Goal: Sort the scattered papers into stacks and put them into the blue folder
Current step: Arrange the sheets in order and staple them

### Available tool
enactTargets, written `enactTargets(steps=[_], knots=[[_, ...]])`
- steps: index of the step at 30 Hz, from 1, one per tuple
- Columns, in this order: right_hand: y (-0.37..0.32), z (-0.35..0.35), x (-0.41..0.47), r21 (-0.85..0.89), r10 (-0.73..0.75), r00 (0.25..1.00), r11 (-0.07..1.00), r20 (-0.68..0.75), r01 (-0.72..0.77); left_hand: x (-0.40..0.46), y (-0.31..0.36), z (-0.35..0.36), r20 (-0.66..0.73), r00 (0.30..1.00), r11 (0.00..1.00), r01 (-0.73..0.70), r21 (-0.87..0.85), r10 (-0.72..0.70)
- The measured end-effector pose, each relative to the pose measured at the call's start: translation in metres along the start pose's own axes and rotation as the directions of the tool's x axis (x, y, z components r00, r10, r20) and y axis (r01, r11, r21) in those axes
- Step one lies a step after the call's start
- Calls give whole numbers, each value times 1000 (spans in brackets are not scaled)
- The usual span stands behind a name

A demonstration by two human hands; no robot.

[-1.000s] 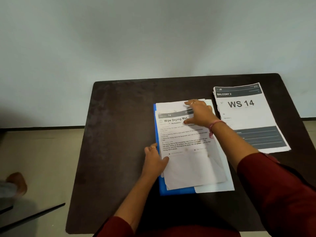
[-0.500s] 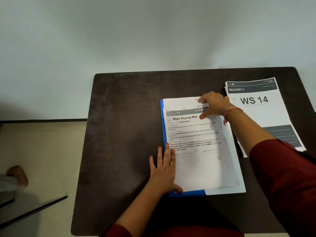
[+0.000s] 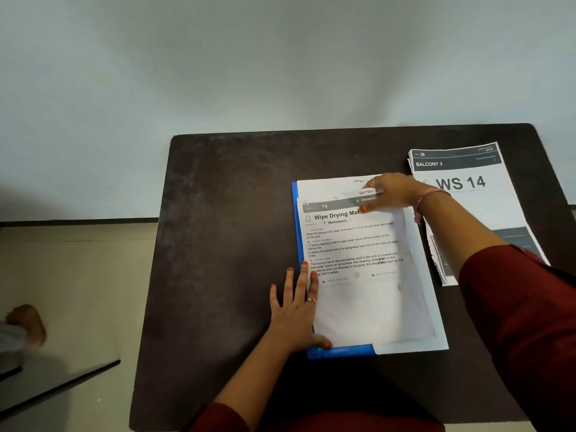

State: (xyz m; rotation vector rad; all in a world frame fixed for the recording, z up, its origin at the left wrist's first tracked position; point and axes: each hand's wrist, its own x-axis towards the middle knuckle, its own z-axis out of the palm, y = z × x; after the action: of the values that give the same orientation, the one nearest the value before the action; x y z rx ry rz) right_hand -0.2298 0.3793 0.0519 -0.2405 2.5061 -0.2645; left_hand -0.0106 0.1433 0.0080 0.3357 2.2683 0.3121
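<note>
Under the papers, blue folder mostly hidden

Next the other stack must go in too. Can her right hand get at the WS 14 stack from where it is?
Probably yes: the right hand rests right beside the WS 14 stack, with nothing between them.

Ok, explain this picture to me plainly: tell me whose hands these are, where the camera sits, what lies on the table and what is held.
There is no machine: a person wears a camera on the head, looking down at their own hands. On the dark table lies a blue folder with papers on it, topmost a "Wipe Drying Mat" sheet. The left hand lies flat, fingers straight, on the stack's left edge. The right hand rests on the sheet's top right corner; nothing is lifted. Right of it lies a separate "WS 14" stack.
</note>
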Motion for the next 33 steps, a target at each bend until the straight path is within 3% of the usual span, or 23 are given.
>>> enactTargets(steps=[3, 6, 8, 10, 12, 14, 17, 22, 24, 28, 33], knots=[[9, -9, -22, 170, -148, 989, 975, 21, 143, -2, -2, 0, -17, 1000, 999, -21, -26, 21], [16, -15, -48, 291, -167, 986, 944, 8, 158, -7, -3, -5, -74, 997, 989, -38, -141, 28], [20, -16, -66, 364, -144, 989, 922, 14, 129, -11, 0, -11, -208, 978, 948, -40, -314, -28], [24, -17, -83, 421, -135, 990, 900, 32, 109, -13, 3, -15, -391, 913, 879, -90, -469, -115], [26, -16, -97, 459, -137, 989, 882, 46, 101, -13, 7, -19, -489, 852, 776, -175, -606, -189], [29, -13, -108, 487, -130, 989, 870, 67, 81, -14, 13, -24, -459, 868, 585, -277, -762, -188], [28, -9, -119, 522, -123, 988, 851, 96, 55, -19, 29, -33, -369, 919, 307, -314, -898, -138], [23, 2, -126, 512, -114, 989, 858, 97, 49, -19, 55, -28, -250, 926, 136, -220, -966, -283], [27, 12, -128, 586, -89, 995, 809, 55, 40, -19, 60, -24, -197, 924, 100, -174, -980, -327], [40, 48, -137, 822, 96, 993, 569, -74, 6, -14, 65, -15, -139, 906, 53, -129, -990, -400], [59, 100, -152, 952, 303, 953, 287, 20, -111, -9, 76, -8, -124, 886, 33, -122, -992, -448]])
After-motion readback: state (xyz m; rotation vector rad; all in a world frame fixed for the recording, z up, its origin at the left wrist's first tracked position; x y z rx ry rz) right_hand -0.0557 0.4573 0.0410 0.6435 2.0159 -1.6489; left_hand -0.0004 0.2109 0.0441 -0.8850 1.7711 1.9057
